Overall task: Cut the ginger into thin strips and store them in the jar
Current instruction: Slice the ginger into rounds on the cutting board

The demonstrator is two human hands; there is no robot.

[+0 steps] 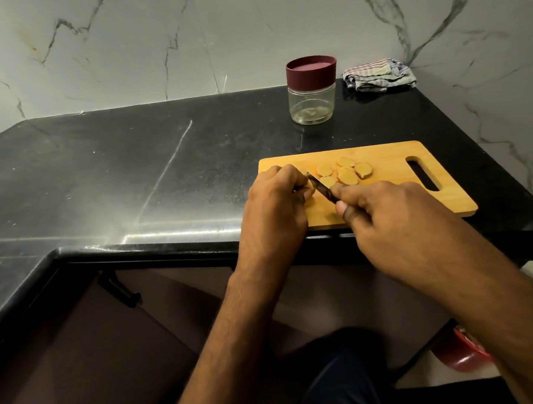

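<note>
So the ginger slices (pixel 346 172) are sitting in a loose cluster on the wooden cutting board (pixel 384 190), toward its far-left part, some overlapping each other. The left hand (pixel 274 201) has its fingers curled down over a small piece of ginger (pixel 312 186) at the board's left end, pinning it there — most of that piece is hidden under the fingers. The right hand (pixel 395 218) is wrapped around the handle of a knife (pixel 321 187), forefinger stretched along the top, blade angled toward the left hand's fingertips. Behind the board stands the clear jar (pixel 312 104) with its maroon lid (pixel 311 71) on, and a checked cloth (pixel 379 75) lies bunched just right of it — all on the black counter (pixel 115 180).
</note>
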